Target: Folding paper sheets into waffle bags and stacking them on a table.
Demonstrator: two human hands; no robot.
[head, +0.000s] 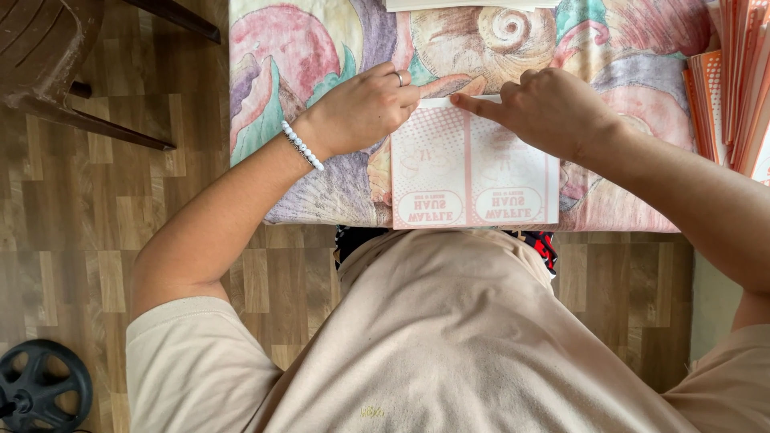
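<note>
A flat white paper bag [473, 172] with a pink dotted print lies on a table covered by a colourful shell-pattern cloth [305, 72], close to my body. My left hand [365, 108], with a ring and a white bead bracelet, rests curled on the bag's upper left corner. My right hand [549, 108] presses its extended forefinger along the bag's top edge, where a narrow strip looks folded over. Both hands touch the bag; neither lifts it.
A stack of orange-and-white paper bags [734, 88] stands at the table's right edge. More white paper [465, 5] lies at the far edge. A brown plastic chair [56, 56] is at upper left on the wooden floor; a black wheel-shaped object [40, 385] sits lower left.
</note>
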